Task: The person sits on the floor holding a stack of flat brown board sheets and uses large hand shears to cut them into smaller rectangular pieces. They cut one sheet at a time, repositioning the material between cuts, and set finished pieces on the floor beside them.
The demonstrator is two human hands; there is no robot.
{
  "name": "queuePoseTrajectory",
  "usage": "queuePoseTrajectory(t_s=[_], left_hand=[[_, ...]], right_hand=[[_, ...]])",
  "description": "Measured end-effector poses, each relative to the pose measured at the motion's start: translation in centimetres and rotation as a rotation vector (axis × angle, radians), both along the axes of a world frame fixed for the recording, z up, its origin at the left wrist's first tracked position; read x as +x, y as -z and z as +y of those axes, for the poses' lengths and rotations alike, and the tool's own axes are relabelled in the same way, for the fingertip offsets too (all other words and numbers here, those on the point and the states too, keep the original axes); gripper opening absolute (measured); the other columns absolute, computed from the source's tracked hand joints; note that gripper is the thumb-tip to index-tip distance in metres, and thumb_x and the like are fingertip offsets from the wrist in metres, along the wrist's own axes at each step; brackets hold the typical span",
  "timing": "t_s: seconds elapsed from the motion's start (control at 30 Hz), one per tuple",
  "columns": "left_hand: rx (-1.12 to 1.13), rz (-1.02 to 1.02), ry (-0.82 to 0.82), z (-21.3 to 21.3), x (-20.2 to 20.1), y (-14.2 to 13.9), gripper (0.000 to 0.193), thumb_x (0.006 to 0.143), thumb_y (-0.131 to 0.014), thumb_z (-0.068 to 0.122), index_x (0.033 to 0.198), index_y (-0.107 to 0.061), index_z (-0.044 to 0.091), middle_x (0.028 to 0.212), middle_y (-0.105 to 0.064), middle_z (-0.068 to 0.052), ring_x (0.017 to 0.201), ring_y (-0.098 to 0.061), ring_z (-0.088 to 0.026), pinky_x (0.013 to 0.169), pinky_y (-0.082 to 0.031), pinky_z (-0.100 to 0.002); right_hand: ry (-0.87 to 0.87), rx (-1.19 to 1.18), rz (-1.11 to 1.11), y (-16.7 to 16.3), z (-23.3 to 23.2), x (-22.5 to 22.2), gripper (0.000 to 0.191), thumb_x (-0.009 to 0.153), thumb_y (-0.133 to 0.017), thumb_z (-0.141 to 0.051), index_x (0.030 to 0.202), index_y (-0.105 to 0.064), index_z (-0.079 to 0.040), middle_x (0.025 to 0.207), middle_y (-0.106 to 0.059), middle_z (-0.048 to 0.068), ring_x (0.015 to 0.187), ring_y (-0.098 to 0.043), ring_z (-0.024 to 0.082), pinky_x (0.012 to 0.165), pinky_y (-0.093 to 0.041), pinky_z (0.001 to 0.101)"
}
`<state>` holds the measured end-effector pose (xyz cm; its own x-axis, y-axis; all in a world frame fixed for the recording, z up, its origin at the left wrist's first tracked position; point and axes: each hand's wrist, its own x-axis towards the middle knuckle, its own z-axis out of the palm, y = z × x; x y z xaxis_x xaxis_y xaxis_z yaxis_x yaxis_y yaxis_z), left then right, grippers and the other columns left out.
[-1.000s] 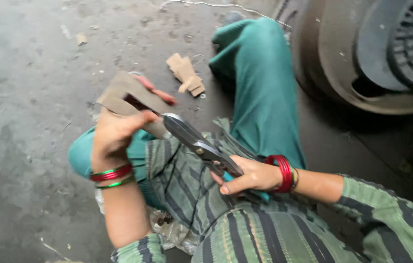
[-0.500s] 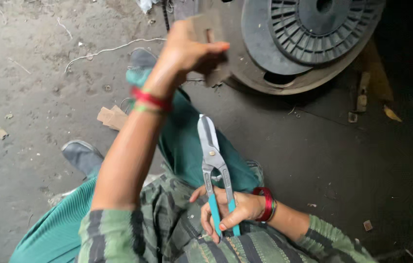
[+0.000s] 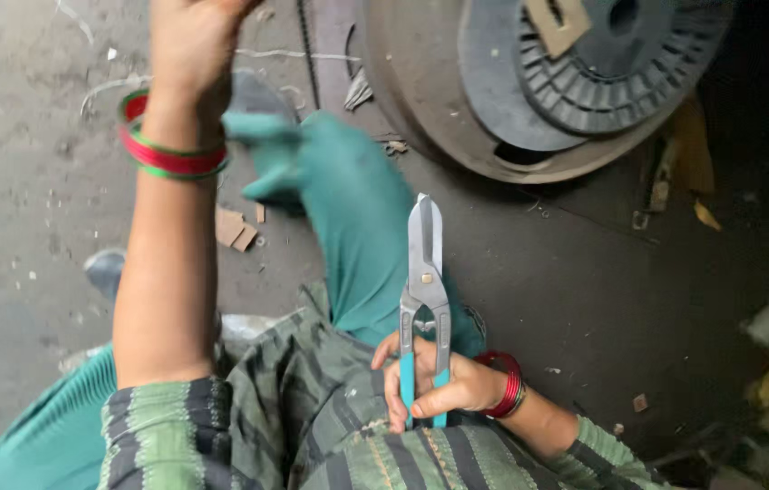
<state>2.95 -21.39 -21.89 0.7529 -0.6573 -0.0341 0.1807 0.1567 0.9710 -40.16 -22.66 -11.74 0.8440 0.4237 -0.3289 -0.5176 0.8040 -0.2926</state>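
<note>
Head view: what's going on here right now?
A person sits on the floor. The right hand grips the turquoise handles of metal snips, blades shut and pointing up and away over the lap. The left hand is raised toward the top of the frame; whether it holds anything cannot be told. A small tan piece lies on the large round disc. Cardboard scraps lie on the floor.

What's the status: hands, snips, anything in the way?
Right hand gripping snips by teal handles, blades shut, pointing up. Left hand raised, grip unclear. Big round disc ahead.
</note>
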Motion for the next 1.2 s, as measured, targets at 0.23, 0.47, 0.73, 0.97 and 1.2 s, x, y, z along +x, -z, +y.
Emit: queuePoseTrajectory(t_s=[0.23,0.47,0.73,0.97,1.2], left_hand=[[1.276,-0.050,-0.682,22.6,-4.4,11.3,0.016,0.082,-0.074,0.019,0.094,-0.071,0.010,0.090,-0.073,-0.015,0.088,-0.071,-0.036,0.080,-0.056,-0.046],[1.497,0.313,-0.760,21.3,-9.0,14.7,0.092,0.060,-0.094,0.045,0.120,-0.042,-0.002,0.125,-0.049,-0.021,0.121,-0.052,-0.044,0.090,-0.051,-0.057],[1.268,0.464,-0.829,25.1,-8.2,14.3,0.066,0.069,-0.085,0.028,0.114,-0.051,-0.008,0.120,-0.056,-0.027,0.115,-0.055,-0.042,0.101,-0.049,-0.049],[-0.742,0.778,-0.472,29.3,-10.8,6.7,0.077,0.073,-0.058,0.006,0.148,-0.043,-0.002,0.141,-0.062,-0.014,0.129,-0.063,-0.033,0.116,-0.048,-0.058],[-0.335,0.389,-0.472,25.9,-16.2,-4.5,0.038,0.115,-0.048,0.030,0.134,-0.054,-0.002,0.117,-0.068,-0.019,0.105,-0.066,-0.025,0.093,-0.054,-0.041]], right_hand=[[-0.298,-0.055,0.112,-0.3,1.7,6.3,0.061,0.083,-0.066,0.006,0.135,-0.036,0.000,0.099,-0.063,0.014,0.094,-0.069,0.027,0.091,-0.056,0.0452],[-0.413,-0.252,0.217,0.0,4.1,10.5,0.063,0.075,-0.063,0.005,0.133,-0.040,0.002,0.098,-0.065,0.013,0.096,-0.068,0.026,0.091,-0.053,0.0411],[-0.393,-0.402,0.269,1.0,6.2,12.5,0.060,0.071,-0.063,0.009,0.127,-0.043,0.001,0.096,-0.064,0.013,0.092,-0.068,0.027,0.086,-0.054,0.0425],[-0.268,-0.440,0.048,2.6,7.0,12.7,0.048,0.081,-0.065,0.005,0.124,-0.047,-0.001,0.108,-0.060,0.012,0.092,-0.067,0.023,0.083,-0.056,0.0398],[0.132,-0.695,-0.091,3.4,9.4,13.1,0.029,0.093,-0.067,-0.002,0.117,-0.049,-0.003,0.120,-0.059,0.010,0.088,-0.066,0.017,0.080,-0.060,0.0374]])
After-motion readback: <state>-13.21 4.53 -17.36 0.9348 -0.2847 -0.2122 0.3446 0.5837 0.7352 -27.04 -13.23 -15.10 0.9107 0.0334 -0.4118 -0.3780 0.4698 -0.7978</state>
